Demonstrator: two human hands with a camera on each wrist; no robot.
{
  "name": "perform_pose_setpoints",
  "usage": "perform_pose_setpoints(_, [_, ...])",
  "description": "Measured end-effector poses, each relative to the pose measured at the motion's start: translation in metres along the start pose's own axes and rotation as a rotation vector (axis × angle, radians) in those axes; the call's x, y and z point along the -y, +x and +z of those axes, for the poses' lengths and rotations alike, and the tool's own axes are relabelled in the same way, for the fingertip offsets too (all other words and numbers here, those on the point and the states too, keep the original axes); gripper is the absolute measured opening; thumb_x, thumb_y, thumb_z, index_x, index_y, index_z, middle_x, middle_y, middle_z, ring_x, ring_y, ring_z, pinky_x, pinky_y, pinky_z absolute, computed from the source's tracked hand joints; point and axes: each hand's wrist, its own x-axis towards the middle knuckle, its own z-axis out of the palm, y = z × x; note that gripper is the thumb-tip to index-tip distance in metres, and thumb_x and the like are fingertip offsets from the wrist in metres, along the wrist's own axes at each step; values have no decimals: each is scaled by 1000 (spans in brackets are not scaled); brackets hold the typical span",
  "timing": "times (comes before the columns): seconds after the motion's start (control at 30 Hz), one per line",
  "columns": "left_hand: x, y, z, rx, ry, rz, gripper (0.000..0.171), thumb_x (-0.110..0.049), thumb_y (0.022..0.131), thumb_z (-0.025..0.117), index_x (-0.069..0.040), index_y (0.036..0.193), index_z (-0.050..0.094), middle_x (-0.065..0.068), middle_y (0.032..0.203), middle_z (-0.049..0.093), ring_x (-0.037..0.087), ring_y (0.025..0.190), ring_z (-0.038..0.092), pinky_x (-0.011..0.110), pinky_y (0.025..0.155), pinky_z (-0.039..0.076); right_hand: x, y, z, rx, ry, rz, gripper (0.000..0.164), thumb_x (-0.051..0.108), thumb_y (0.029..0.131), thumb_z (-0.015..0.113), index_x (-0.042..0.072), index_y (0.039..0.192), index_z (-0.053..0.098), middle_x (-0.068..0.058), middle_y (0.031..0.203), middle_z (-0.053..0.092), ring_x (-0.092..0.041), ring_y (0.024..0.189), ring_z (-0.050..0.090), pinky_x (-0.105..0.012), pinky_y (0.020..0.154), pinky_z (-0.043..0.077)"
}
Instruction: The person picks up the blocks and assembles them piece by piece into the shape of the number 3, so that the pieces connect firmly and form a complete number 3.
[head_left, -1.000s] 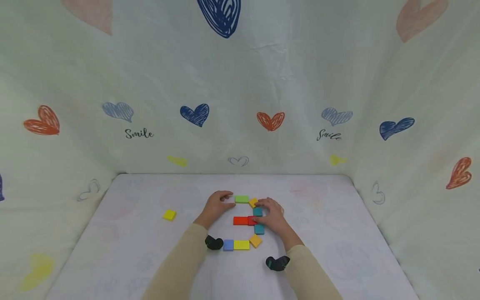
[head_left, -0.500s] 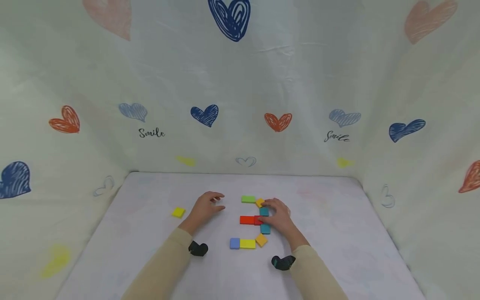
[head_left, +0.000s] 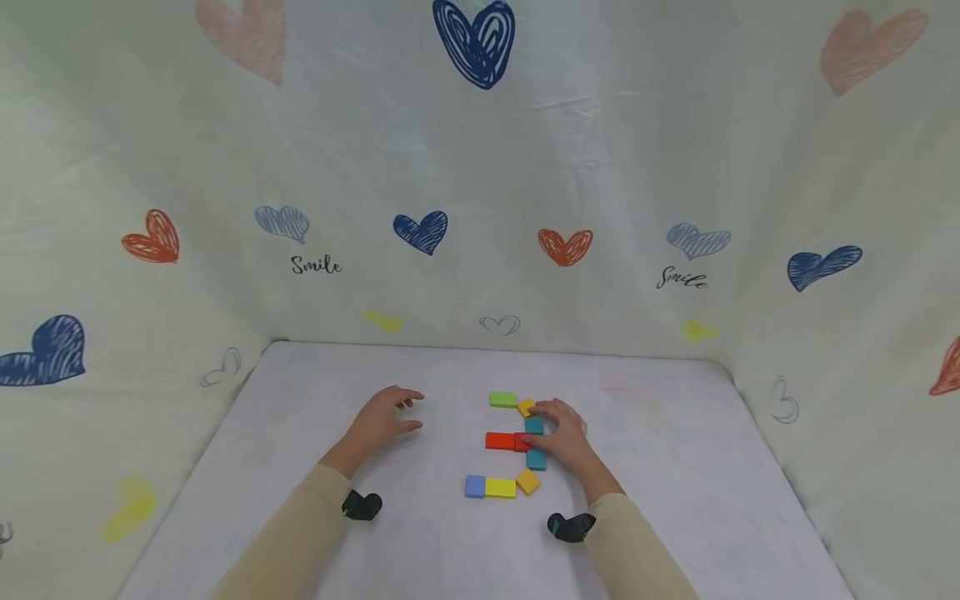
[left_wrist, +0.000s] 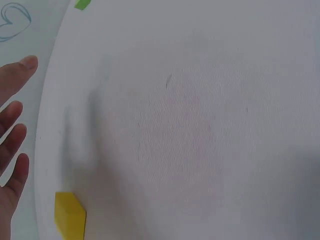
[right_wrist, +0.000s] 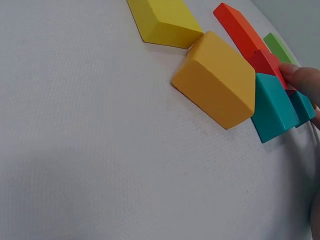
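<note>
My left hand (head_left: 373,427) hovers over the left part of the table, fingers apart and holding nothing. A yellow block (left_wrist: 70,215) lies near it in the left wrist view; the hand hides it in the head view. The thumb of my right hand (head_left: 566,437) touches a small red block (right_wrist: 265,62), and its fingers reach the upper orange block (head_left: 526,407). Between these two sits a teal block (head_left: 534,426). A second teal block (head_left: 536,460) and a long red block (head_left: 500,441) adjoin the small red one.
A green block (head_left: 503,400) meets the upper orange one. Nearer are a lower orange block (head_left: 528,481), a long yellow block (head_left: 500,488) and a blue block (head_left: 475,487) in a row. Black wrist cameras sit at both sleeves. A heart-print cloth (head_left: 457,283) hangs behind the table.
My left hand has moved left, away from the green block and over the loose yellow block. My right hand stays at the block figure. The head view has shifted slightly.
</note>
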Motion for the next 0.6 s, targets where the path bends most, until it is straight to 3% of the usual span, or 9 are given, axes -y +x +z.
perform_pose_setpoints(0.33, [24, -19, -21, 28, 110, 2, 49, -16, 78, 83, -6, 122, 65, 7, 102, 63, 28, 97, 57, 46, 86, 47, -2, 0, 1, -6, -3, -4, 44, 26, 78, 82, 20, 119, 67, -7, 140, 51, -34, 141, 22, -62, 110, 9])
perform_pose_setpoints(0.6, [37, -27, -28, 29, 192, -23, 47, -16, 76, 84, -6, 118, 67, 5, 99, 61, 26, 94, 57, 46, 88, 47, -1, 0, 1, -2, -4, 3, 44, 25, 79, 82, 21, 120, 67, -7, 142, 49, -33, 142, 21, -62, 110, 8])
